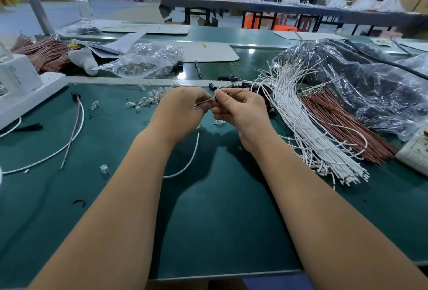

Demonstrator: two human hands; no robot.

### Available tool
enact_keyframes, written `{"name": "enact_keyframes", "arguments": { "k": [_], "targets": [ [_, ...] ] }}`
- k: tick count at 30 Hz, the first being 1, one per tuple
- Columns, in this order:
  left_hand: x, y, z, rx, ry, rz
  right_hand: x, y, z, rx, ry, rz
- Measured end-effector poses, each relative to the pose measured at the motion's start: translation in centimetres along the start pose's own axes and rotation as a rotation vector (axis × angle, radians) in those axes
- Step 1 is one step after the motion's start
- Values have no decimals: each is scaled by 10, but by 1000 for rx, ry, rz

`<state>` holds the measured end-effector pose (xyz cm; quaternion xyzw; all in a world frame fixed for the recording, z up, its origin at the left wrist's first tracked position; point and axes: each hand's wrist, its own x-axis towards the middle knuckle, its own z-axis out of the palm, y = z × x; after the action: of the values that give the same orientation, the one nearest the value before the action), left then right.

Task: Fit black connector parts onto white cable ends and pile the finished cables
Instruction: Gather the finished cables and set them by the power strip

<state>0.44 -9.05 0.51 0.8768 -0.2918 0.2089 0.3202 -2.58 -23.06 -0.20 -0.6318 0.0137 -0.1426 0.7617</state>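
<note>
A person is working at a green table (208, 220), both bare forearms reaching forward from the bottom of the view. The two hands are meeting above the middle of the table, their fingertips nearly touching.

The left hand (183, 107) is curling its fingers inward and pinching a thin wire (203, 102) that is sticking out toward the right hand. The right hand (238, 107) is closing its thumb and fingers around a small black connector part (215, 99), which is sitting right at the tip of that wire. Both grips are narrow and tight, with little of the held pieces showing between the fingers. Whether the wire is already seated in the connector cannot be told.

A loose white cable (187, 164) is trailing down from under the hands and lying curved on the table.

Just to the right of the hands, a large bundle of white cables (308, 127) is fanning out across the table, and a bundle of brown cables (342, 125) is lying beside it. A crinkled plastic bag (361, 76) is sitting behind them.

Small clear plastic pieces (148, 100) are lying scattered just left of the hands. Further left, a white and brown cable pair (76, 127) with a black end is resting on the table.
</note>
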Motion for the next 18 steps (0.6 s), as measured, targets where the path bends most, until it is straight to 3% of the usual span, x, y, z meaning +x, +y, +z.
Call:
{"name": "enact_keyframes", "arguments": {
  "k": [11, 18],
  "targets": [
    [0, 0, 3, -190, 80, -39, -2, -1, 0, -4, -56, -35],
    [0, -6, 1, -161, 126, -56, 4, -3, -6, 72, 81, 7]
  ]
}}
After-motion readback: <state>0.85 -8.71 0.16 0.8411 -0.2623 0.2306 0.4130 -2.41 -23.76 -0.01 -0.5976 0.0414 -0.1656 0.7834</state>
